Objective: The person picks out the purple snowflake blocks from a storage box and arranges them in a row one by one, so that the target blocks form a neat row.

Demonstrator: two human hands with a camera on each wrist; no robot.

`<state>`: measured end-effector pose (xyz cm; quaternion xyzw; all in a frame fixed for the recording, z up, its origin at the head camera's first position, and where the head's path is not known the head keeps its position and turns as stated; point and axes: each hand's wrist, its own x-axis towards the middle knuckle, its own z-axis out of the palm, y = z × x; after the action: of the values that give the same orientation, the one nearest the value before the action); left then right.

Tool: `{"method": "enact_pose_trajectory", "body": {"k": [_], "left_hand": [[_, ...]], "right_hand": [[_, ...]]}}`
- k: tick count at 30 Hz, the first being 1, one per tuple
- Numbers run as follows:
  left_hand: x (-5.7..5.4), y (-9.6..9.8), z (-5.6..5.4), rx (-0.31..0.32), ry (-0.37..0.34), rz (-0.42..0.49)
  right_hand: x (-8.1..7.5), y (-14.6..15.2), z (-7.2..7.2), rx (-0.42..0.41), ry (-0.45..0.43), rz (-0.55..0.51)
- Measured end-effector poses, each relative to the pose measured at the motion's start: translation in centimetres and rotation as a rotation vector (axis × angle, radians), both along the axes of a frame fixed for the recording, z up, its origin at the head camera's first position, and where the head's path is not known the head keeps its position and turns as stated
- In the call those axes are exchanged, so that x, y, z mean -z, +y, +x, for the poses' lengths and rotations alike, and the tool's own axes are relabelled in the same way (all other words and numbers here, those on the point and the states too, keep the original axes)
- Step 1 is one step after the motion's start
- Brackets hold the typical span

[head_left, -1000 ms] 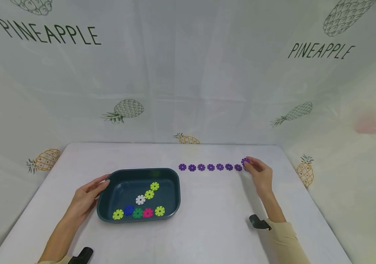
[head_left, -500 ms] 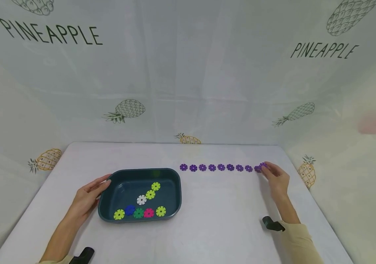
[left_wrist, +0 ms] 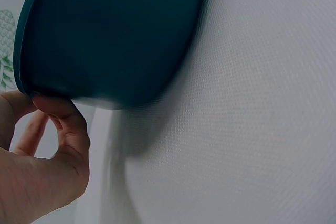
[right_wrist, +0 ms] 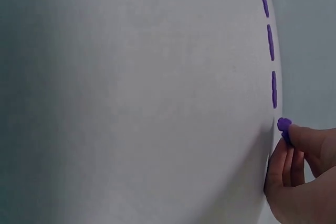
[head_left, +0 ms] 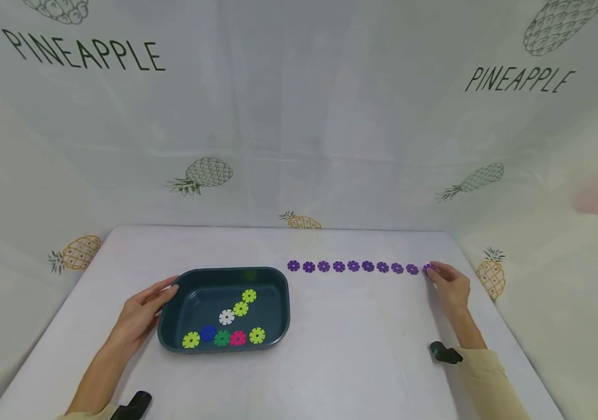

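Observation:
My left hand [head_left: 138,315] grips the left rim of a dark teal tray [head_left: 164,341], fingers at the outside and thumb at the edge. In the left wrist view the tray's side [left_wrist: 110,35] fills the upper left. Inside the tray lie yellow-green, white, blue, green and pink [head_left: 238,338] notched plastic discs. At the right end of a row of purple notched discs [head_left: 353,266], my right hand [head_left: 451,287] pinches another purple disc [right_wrist: 284,125] between thumb and fingers, at the table surface or just over it. Part of that disc is hidden by the fingers.
The white table [head_left: 341,350] ends at the back against a hanging pale curtain [head_left: 299,116] printed with pineapples. Black straps with small devices sit at both wrists. The purple row runs left to right near the table's far edge.
My right hand has moved to the right along the row with purple discs, and the row has grown longer toward the right. The left hand stays on the tray.

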<state>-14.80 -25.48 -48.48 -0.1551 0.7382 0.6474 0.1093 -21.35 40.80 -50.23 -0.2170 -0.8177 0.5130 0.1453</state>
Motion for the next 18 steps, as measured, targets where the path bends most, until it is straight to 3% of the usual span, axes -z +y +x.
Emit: {"method": "enact_pose_trajectory", "body": {"k": [5,10,18], "left_hand": [[-0.1,0.1,0.0,-0.003,0.010,0.014],[-0.1,0.4,-0.1,0.001,0.020,0.020],[-0.1,0.3,-0.2,0.001,0.025,-0.003]], "right_hand": [[0.1,0.5,-0.2,-0.064,-0.051,0.174],[0.2,1.0,-0.4,-0.072,-0.081,0.300],[0.5,1.2,-0.1,-0.080,-0.112,0.290]]}}
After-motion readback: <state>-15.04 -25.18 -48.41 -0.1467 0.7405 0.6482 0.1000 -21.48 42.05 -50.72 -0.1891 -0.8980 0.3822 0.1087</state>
